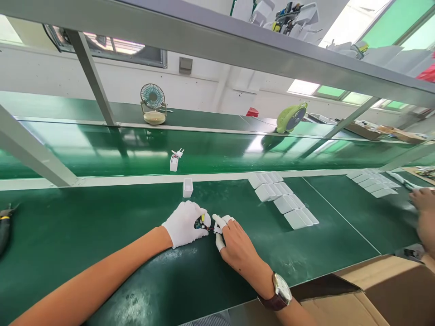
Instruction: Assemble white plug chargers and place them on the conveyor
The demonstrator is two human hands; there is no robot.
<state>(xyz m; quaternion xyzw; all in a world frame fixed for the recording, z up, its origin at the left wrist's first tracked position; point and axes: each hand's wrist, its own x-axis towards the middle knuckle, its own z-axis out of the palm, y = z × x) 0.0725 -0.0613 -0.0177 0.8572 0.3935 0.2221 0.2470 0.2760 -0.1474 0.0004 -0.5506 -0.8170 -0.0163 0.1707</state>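
Observation:
My left hand (185,223), in a white glove, is closed on a small dark circuit board (200,222) just above the green work surface (102,235). My right hand (234,244), bare with white finger cots and a wristwatch, pinches a small white part (217,225) right beside the board. The two hands nearly touch. A white open casing (187,187) stands upright just beyond them. Another white casing with plug prongs (175,160) sits on the glossy green conveyor belt (210,154) behind.
Rows of white casing shells (283,199) lie right of my hands, more (372,183) farther right. Another person's hand (423,217) is at the right edge. A cardboard box (367,294) sits at lower right. Two small fans (152,104) (291,117) stand at the back; a dark tool (5,226) lies far left.

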